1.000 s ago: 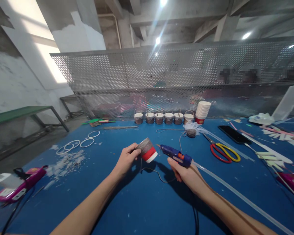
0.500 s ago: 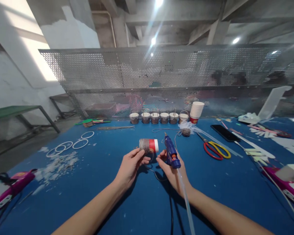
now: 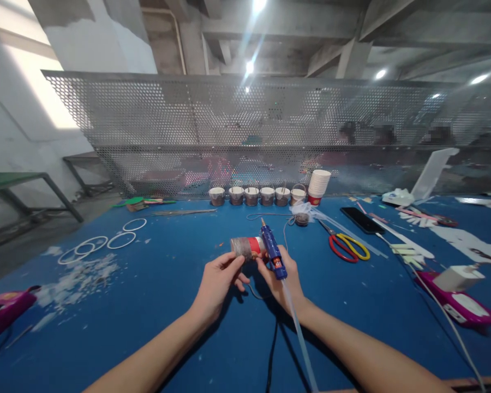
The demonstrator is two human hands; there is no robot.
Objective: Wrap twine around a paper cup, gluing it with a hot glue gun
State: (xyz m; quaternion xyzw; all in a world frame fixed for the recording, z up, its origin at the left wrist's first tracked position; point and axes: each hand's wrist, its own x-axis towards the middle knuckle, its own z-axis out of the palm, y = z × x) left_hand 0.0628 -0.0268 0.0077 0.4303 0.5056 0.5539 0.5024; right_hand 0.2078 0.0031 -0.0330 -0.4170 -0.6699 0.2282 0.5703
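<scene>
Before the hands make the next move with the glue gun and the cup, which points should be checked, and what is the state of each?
1. Cup held firmly: left hand has its grip on the cup, lying sideways. Ok.
2. Glue gun held: right hand grips the blue glue gun, nozzle pointing away. Ok.
3. Nozzle away from fingers: its tip stands above the cup, apart from both hands. Ok.
4. Glue stick loaded: a clear glue stick trails from the gun's back. Ok.
5. Glue hot enough: cannot tell.
6. Scissors out of the way: they lie to the right, apart from the hands. Ok.
</scene>
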